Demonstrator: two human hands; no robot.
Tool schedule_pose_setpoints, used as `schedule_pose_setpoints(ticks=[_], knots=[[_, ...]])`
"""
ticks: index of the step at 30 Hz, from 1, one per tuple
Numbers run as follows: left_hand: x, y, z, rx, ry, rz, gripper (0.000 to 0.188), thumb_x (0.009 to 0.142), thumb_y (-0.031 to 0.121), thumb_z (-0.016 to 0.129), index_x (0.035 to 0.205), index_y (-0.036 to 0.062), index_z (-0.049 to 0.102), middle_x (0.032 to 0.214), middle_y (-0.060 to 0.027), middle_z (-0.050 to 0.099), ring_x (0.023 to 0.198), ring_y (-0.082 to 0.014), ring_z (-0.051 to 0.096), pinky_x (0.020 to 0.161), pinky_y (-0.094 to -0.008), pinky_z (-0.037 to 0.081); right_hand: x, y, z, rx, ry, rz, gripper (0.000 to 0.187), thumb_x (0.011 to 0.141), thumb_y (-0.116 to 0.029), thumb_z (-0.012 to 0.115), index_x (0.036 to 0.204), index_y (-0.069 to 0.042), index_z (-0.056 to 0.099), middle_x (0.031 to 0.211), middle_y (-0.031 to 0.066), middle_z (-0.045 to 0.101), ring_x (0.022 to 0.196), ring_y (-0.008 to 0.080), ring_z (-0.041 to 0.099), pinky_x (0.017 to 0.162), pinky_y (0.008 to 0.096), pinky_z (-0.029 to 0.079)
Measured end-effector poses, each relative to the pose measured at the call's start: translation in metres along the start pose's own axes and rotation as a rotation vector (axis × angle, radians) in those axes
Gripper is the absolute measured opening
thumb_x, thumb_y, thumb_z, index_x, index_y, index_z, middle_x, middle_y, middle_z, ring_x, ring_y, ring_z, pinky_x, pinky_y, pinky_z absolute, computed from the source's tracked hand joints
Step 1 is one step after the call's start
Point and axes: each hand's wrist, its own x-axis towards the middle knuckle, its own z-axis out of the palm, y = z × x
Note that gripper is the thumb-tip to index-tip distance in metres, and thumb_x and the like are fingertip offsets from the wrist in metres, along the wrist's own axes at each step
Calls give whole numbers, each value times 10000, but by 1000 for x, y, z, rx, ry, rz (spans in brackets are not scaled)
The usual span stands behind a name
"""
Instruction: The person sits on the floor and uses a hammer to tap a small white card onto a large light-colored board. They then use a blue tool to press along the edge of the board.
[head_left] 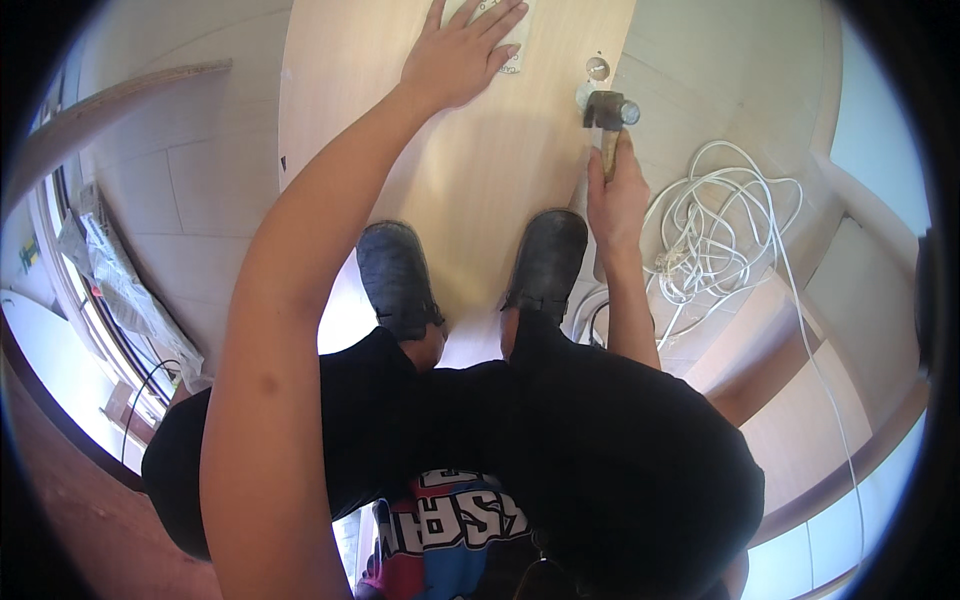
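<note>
A hammer [604, 112] was gripped in the right hand [620, 190], with the fingers closed around its wooden handle and the metal head poised at the right edge of a pale wooden board [470, 165], just beside a round hole [598, 68] and partly over a pale disc [584, 97]. Whether the disc was touched by the hammer could not be told. The left hand [462, 55] was laid palm down, its fingers spread and clenched on nothing, across a pale printed sheet [511, 55] on the board; how firmly it was pressed could not be judged. The near end of the board was flanked by two dark shoes [545, 265], by which it may have been steadied. For clean work so close to an edge, short, light taps seemed to be called for, with the face kept square to whatever was struck, so that the pale surface would not be dented or the rim of the hole chipped. The left fingers were best left well apart from the striking spot, as they were placed here, and the white cable [682, 268] coiled on the floor at the right was best avoided by the swinging arm.
</note>
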Motion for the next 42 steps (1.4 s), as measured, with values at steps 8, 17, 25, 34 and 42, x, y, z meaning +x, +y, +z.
schedule_pose_setpoints(ticks=[8, 17, 25, 34, 42], knots=[[1, 3, 1, 51, -47, -14, 697, 1153, 429, 428, 1772, 151, 266, 1834, -47, 296, 1705, -309, 206, 1363, -656, 103, 62, 5, -10, 19, 78, -19, 520, 1070, -214, 657, 1494, 70, 556, 1095, 356, 725, 977, 542, 726, 829, 564, 579], [0, 2, 3, 50, -50, -24, 699, 1157, 431, 419, 1778, 158, 251, 1839, -43, 284, 1705, -309, 203, 1364, -656, 90, 61, 0, -6, 49, 47, 44, 516, 1063, -223, 654, 1495, 42, 557, 1124, 356, 726, 1018, 549, 718, 883, 587, 568], [-3, 7, -1, 31, -58, -35, 685, 1153, 422, 439, 1764, 155, 285, 1830, -41, 305, 1707, -311, 194, 1362, -658, 112, 56, 2, -2, 52, 64, 56, 524, 1064, -222, 650, 1501, 49, 546, 1156, 360, 726, 1038, 546, 722, 888, 583, 572], [-58, 107, 35, -113, -177, 558, 725, 1095, 422, 563, 1762, 271, 325, 1782, 22, 402, 1675, -209, 307, 1371, -612, 178, 44, 18, -26, 184, 134, 304, 508, 1061, -237, 701, 1468, 50, 602, 969, 290, 753, 821, 433, 756, 744, 482, 582], [85, 11, 11, 13, 284, -169, 673, 1104, 385, 561, 1728, 204, 387, 1768, -28, 427, 1662, -242, 332, 1357, -645, 183, 20, 8, -58, 416, 157, 505, 514, 1080, -187, 727, 1515, 45, 580, 707, 40, 616, 522, 102, 580, 464, 291, 468]])
